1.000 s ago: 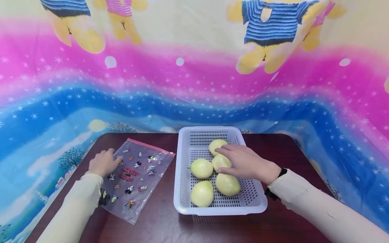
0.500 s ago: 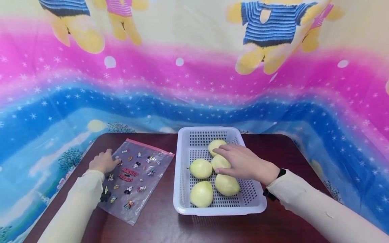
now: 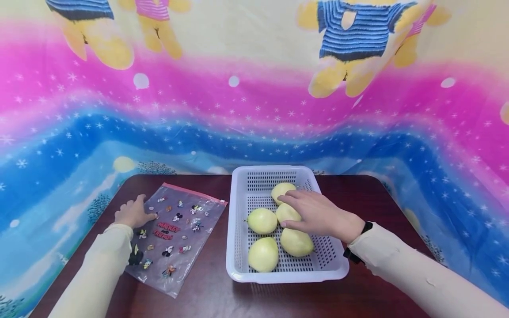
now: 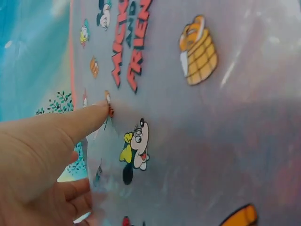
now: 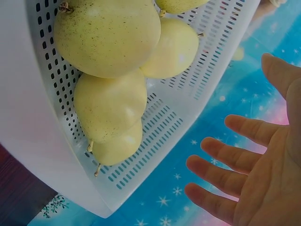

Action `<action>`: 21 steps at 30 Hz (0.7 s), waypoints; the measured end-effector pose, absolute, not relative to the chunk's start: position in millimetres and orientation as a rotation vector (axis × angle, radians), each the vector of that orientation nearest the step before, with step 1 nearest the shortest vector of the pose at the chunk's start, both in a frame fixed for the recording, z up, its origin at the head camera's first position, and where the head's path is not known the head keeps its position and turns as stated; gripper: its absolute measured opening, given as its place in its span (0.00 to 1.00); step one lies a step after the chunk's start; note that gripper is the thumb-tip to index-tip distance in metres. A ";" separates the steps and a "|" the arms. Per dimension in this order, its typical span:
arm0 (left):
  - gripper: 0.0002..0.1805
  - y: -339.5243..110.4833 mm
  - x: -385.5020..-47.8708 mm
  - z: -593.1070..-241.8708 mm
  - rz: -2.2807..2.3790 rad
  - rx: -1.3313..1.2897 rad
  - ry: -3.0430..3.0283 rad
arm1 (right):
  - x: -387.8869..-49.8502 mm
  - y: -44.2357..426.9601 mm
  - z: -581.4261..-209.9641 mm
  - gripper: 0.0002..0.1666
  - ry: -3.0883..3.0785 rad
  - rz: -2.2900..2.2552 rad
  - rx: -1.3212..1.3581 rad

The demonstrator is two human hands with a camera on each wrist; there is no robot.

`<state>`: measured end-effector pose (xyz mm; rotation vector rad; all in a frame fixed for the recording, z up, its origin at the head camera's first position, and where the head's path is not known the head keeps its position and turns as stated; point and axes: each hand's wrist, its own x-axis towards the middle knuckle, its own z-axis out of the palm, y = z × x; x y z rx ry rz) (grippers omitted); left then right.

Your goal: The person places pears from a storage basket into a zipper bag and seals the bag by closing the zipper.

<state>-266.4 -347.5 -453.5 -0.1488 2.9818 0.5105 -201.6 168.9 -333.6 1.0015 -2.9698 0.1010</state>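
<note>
Lingering over bag [image 3: 180,245] and basket [image 3: 294,277], both hands [image 3: 130,213] [image 3: 320,215] (pears [image 3: 263,221] too) barely move.

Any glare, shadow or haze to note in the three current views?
Head: bright and fairly even, with a dark shadow on the table below the front rim of the basket; left wrist: slightly hazy, with pale glare streaks on the bag; right wrist: dimmer than the head view, with soft highlights on the fruit.

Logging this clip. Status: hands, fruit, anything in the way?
Right hand over the fruit, fingers spread, holding none. Left hand at the bag's left edge. All five fruits inside white basket. No obstruction seen.
</note>
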 end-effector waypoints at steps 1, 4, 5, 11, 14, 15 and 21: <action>0.51 -348.0 -267.3 -452.9 0.517 -0.142 2.988 | -201.7 168.8 -333.4 0.39 -2.969 0.099 1.004; 0.52 -347.8 -266.3 -451.5 0.552 -0.138 3.005 | -202.4 170.8 -335.0 0.39 -2.959 0.095 1.017; 0.52 -347.6 -265.9 -450.7 0.572 -0.133 3.008 | -202.6 171.6 -335.5 0.39 -2.957 0.094 1.018; 0.40 -346.7 -264.5 -443.9 0.695 -0.109 3.043 | -203.9 176.6 -338.8 0.39 -2.938 0.086 1.026; 0.32 -344.6 -263.9 -437.7 0.736 -0.094 3.080 | -204.3 178.8 -340.3 0.39 -2.929 0.084 1.035; 0.30 -343.1 -263.1 -434.9 0.756 -0.088 3.093 | -204.4 179.5 -340.7 0.39 -2.927 0.085 1.039; 0.22 -330.6 -256.5 -418.2 0.856 -0.067 3.176 | -204.4 183.2 -342.7 0.39 -2.907 0.084 1.065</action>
